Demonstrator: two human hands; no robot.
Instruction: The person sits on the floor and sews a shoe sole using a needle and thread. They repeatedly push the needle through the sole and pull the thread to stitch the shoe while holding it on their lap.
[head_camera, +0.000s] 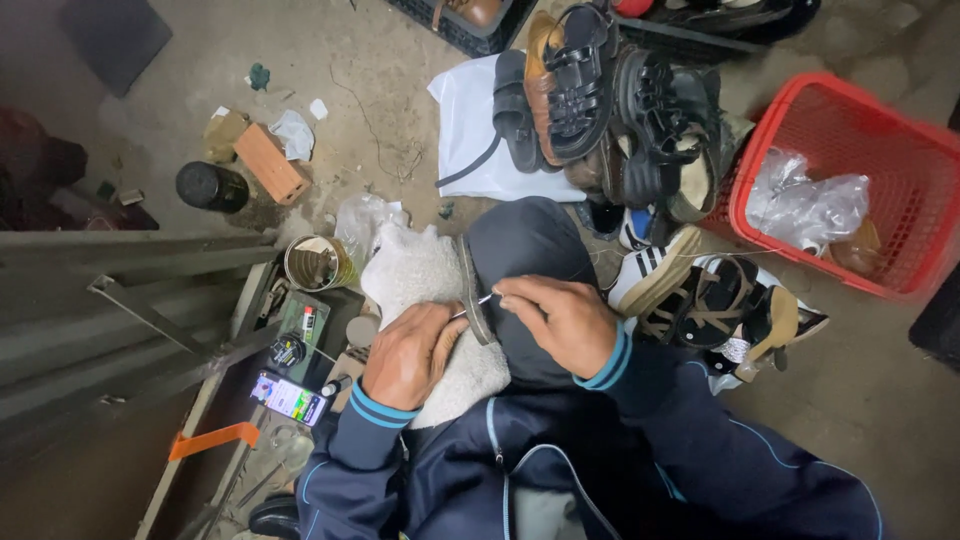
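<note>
Head view: person seated over shoe pile (640, 130)
Left hand (408, 352): clamps sole (474, 290) on white fleece (425, 275)
Right hand (562, 318): pinches needle (483, 299), at 3 o'clock of sole

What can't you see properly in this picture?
Head view:
- Shoe: mostly hidden behind the left hand and the knee.
- Tool at the right hand: too thin to identify.
- Bag contents: blurred by plastic.
- Crate: cut off by top edge.
</note>
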